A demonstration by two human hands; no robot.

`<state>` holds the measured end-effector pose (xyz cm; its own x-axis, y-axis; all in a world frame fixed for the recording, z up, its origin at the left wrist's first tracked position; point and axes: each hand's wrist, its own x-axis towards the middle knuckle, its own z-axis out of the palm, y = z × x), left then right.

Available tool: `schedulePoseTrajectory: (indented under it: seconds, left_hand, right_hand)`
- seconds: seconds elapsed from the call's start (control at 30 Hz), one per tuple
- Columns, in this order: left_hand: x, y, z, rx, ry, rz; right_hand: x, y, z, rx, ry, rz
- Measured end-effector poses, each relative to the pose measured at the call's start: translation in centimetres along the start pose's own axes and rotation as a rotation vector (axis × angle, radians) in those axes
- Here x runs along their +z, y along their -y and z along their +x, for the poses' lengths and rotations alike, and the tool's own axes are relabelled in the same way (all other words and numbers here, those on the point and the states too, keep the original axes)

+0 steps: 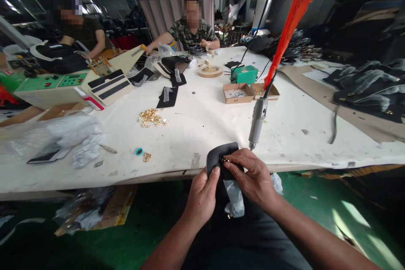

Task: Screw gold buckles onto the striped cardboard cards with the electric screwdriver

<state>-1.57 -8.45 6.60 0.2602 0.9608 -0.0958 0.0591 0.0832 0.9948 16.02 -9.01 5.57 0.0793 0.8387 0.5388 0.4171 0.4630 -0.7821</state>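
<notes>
My left hand [202, 194] grips the left edge of a black leather-like piece [218, 154], thumb on top, just off the table's front edge. On the same piece, the fingertips of my right hand [251, 173] pinch a small gold metal fitting [225, 160] against its surface. Clear plastic wrap [234, 198] hangs from the piece below my right fingers, with a bit of gold metal at its lower end. Just beyond my right hand, a grey electric screwdriver [258, 120] hangs tip down from an orange wrapped cord [289, 25].
Gold fittings [151, 117] lie in a pile on the white table [196, 130], with a blue cap [138, 151] nearer. Two small cardboard boxes [238, 94] stand by a green box [248, 74]. A green-panelled machine [60, 86] stands left. Two people [193, 29] sit across.
</notes>
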Motion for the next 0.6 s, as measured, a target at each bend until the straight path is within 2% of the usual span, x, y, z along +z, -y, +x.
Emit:
schedulePoseTrajectory:
  seconds: [0.07, 0.17, 0.23, 0.3, 0.37, 0.5, 0.57, 0.6]
  left_hand:
    - [-0.3, -0.4, -0.1, 0.006, 0.024, 0.019]
    - [-0.8, -0.8, -0.1, 0.005, 0.104, 0.056]
    - [-1.1, -0.9, -0.1, -0.007, 0.155, 0.074]
    - [-1.2, -0.7, 0.0, -0.026, 0.166, 0.075]
    - [-1.1, -0.5, 0.1, -0.057, 0.149, 0.037]
    - [-0.4, -0.3, 0.2, -0.124, 0.114, -0.111]
    - [0.0, -0.2, 0.3, -0.146, 0.085, -0.183]
    - [0.2, -0.1, 0.3, -0.155, 0.069, -0.212]
  right_hand:
    - [-0.7, -0.1, 0.4, -0.049, 0.060, -0.036]
    - [-2.2, -0.2, 1.5, -0.121, 0.241, -0.047]
    - [-3.0, -0.2, 2.2, -0.100, 0.385, -0.011]
    - [-3.4, -0.2, 2.5, -0.012, 0.445, 0.052]
    - [-3.4, -0.3, 2.5, 0.105, 0.346, 0.103]
    - [-3.3, -1.1, 1.4, 0.362, -0.051, 0.128]
    - [-3.6, -1.4, 0.6, 0.479, -0.162, 0.163]
    - [-3.9, -1.3, 0.1, 0.533, -0.171, 0.203]
